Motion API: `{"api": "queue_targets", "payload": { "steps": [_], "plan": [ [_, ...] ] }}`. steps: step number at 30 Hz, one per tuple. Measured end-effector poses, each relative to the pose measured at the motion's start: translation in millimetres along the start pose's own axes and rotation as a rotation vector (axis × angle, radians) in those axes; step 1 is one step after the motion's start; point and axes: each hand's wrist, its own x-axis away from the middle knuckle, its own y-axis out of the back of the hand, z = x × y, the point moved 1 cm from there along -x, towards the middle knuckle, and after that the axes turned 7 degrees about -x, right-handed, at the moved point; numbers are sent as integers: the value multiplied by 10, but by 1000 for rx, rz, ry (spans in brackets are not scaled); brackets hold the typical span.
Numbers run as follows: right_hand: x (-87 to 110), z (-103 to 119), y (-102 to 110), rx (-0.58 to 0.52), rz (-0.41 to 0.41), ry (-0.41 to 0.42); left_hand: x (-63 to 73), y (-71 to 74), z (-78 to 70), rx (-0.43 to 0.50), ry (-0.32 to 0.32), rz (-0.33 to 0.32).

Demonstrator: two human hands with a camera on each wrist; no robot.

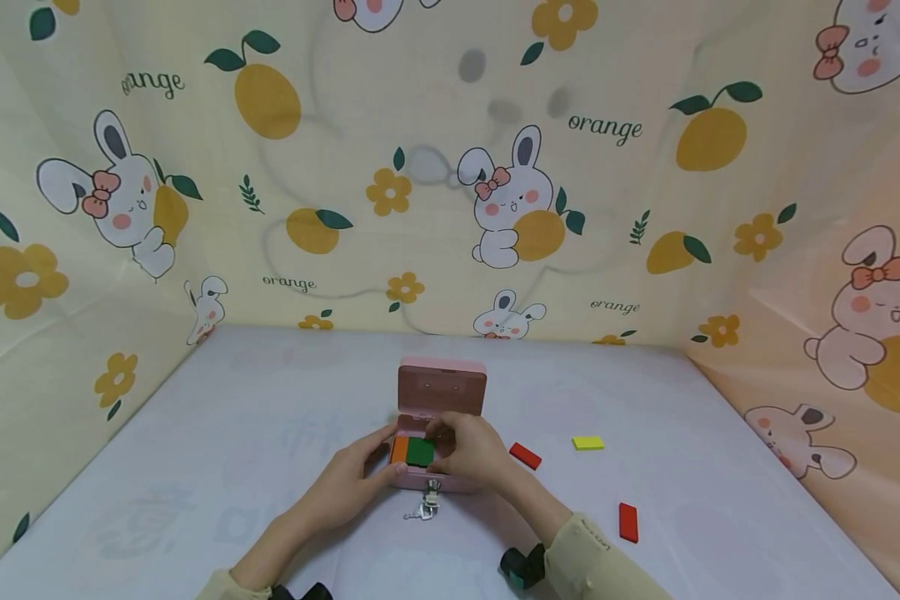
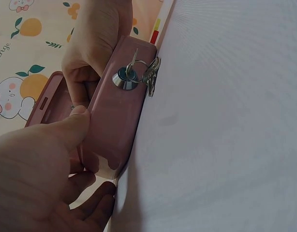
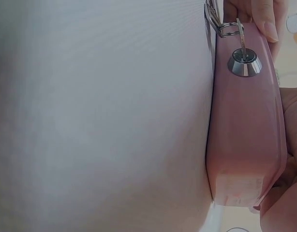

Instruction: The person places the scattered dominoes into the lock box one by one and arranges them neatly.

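Note:
A small pink metal cash box sits on the table with its lid raised at the back. Inside it, an orange block lies at the left beside green blocks. My left hand holds the box's left end, thumb at the front rim and fingers along the side. My right hand reaches into the right part of the box with fingers bent down. Its fingertips are hidden, so I cannot tell whether they pinch a block. A key stands in the front lock, with more keys hanging from its ring.
Right of the box lie a red block close to my right wrist, a yellow block farther right, and another red block nearer the front. The table has a white cover. A printed rabbit-and-orange cloth hangs behind and at both sides.

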Motion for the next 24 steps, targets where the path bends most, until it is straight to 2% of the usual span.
{"api": "queue_targets", "payload": {
  "steps": [14,20,24],
  "plan": [
    [16,11,22,-8,-5,8,-15,-3,-1,13,-21,9],
    [71,19,42,-176,-13,-11,16,4,27,5,1,1],
    [152,2,174,-239,-88,-5,-4,-15,23,-6,1,7]
  ]
}}
